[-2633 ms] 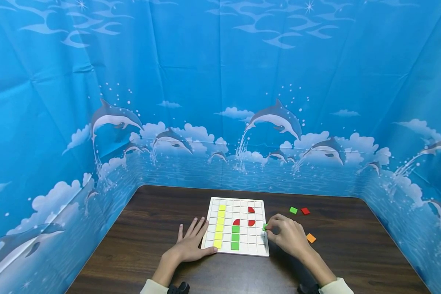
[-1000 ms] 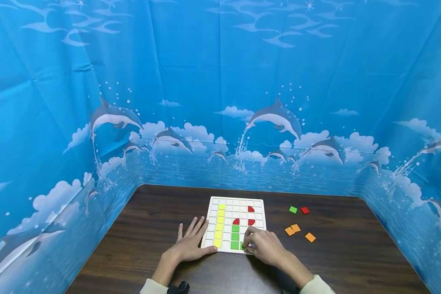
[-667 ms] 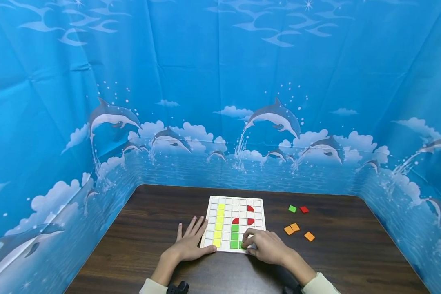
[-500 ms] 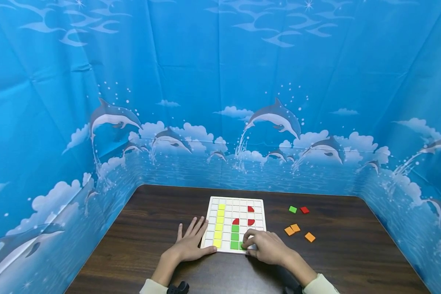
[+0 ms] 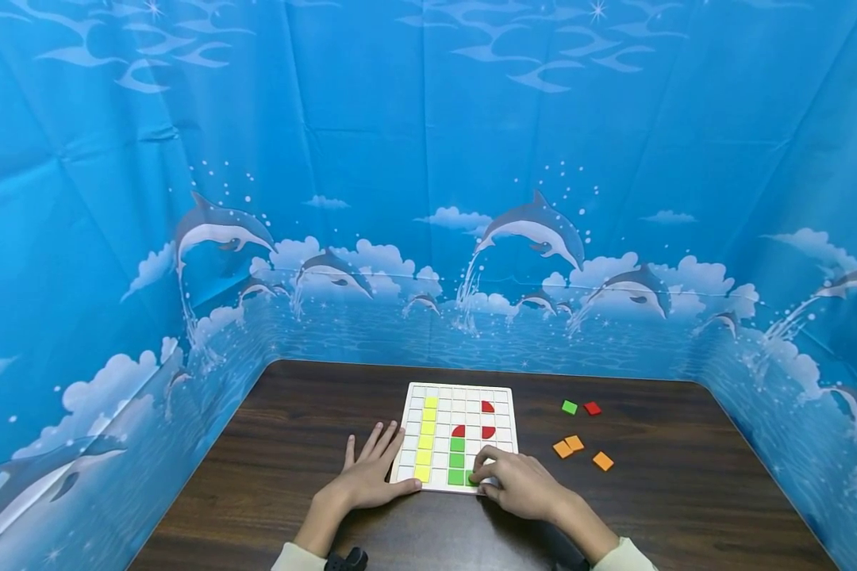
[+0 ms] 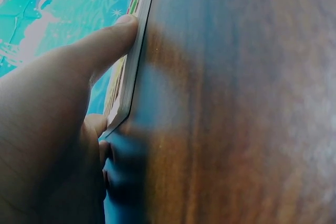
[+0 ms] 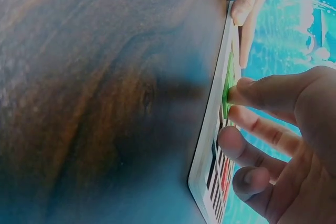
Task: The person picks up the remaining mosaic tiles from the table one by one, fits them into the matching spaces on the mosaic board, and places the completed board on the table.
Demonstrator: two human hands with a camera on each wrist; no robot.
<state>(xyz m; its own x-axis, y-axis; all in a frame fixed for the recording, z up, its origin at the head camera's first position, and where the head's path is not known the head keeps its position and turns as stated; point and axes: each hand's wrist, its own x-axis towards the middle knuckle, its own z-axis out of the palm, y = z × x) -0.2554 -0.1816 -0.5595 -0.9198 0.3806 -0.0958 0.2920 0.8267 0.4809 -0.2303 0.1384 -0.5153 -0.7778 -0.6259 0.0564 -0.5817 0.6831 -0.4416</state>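
A white grid board (image 5: 464,403) lies on the dark wooden table. My left hand (image 5: 366,477) rests spread at its left side, its thumb on the near edge in the left wrist view. My right hand (image 5: 520,480) bends over the near row, thumb and index finger pinching a green square tile (image 5: 470,477) beside a column of green square tiles (image 5: 457,460). In the right wrist view the fingertips are right at the green tile (image 7: 226,96). A column of yellow square tiles (image 5: 426,428) runs up the board's left part. Red quarter-circle tiles (image 5: 487,407) sit farther up.
Right of the board lie a loose green tile (image 5: 569,407), a red tile (image 5: 592,408) and orange tiles (image 5: 574,442), one of them apart, an orange tile (image 5: 603,461). A blue dolphin-print curtain (image 5: 371,159) surrounds the table (image 5: 314,396).
My right hand has carried the green tile left from the board's right edge to the near row, uncovering two orange tiles. Over the last second it stays almost in place. My left hand remains put.
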